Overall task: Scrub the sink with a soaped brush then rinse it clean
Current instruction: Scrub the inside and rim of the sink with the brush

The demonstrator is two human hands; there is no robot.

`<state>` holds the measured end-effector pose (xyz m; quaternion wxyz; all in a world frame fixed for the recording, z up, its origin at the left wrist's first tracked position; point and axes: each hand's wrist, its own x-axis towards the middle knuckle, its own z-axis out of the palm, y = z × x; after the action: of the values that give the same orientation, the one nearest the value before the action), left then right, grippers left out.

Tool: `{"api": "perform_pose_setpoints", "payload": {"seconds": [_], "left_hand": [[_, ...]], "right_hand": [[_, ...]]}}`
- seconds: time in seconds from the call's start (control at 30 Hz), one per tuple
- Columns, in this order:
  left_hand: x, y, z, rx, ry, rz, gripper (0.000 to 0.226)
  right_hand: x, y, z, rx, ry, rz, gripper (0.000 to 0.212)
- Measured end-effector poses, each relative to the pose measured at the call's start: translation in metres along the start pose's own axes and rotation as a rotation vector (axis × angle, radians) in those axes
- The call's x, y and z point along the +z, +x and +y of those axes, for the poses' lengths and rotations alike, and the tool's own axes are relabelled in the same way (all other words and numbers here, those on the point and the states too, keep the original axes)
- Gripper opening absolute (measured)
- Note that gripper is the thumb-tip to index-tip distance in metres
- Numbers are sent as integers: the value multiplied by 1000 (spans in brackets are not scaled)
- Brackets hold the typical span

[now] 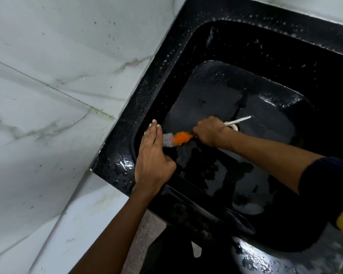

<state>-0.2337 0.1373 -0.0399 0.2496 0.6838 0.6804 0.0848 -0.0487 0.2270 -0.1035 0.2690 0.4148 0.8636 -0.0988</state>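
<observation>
The right hand (208,132) is clamped on the white-handled, orange-and-white bristled brush (176,139), pressed low on the wet black rectangular sink (186,46) wall. The left hand (153,159) lies flat, fingers together, on the rim.

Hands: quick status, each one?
Left hand: open, fingers flat against the sink wall, holding nothing.
Right hand: closed on the brush.
</observation>
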Motion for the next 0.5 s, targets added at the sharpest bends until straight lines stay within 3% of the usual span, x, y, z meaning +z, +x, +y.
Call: {"api": "perform_pose_setpoints", "payload": {"seconds": [0.13,0.23,0.4,0.5], "left_hand": [[-1,0,2,-3,14,-38,97],[1,2,1,-20,35,-47,90],[2,2,1,-15,73,-57,88],[3,3,0,-8,99,-69,88]], "right_hand": [[23,-43,-34,-42,144,-87,31],[43,-98,-70,-90,278,-196,31],[79,-164,-44,-20,289,-385,28],[79,-156,-52,54,293,-347,30]]}}
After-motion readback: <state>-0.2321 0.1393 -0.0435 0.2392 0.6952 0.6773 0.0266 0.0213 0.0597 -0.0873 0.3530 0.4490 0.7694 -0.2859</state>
